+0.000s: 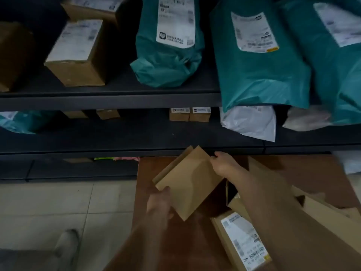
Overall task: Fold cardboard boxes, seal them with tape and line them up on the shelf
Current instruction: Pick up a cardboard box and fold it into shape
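Observation:
A flattened brown cardboard box [188, 180] is held tilted above the reddish-brown table [195, 241]. My left hand [159, 204] grips its near lower edge, thumb on top. My right hand [222, 163] pinches its far right edge. One flap edge sticks up at the far corner, close to the dark shelf [117, 149]. A labelled cardboard box [242, 239] lies on the table under my right forearm.
More flat cardboard [322, 210] is piled at the table's right. The dark shelves hold teal mailer bags [259, 61], white bags [252, 122], and several small labelled boxes [76, 55]. Tiled floor [58, 208] lies to the left, with a shoe [66, 245] on it.

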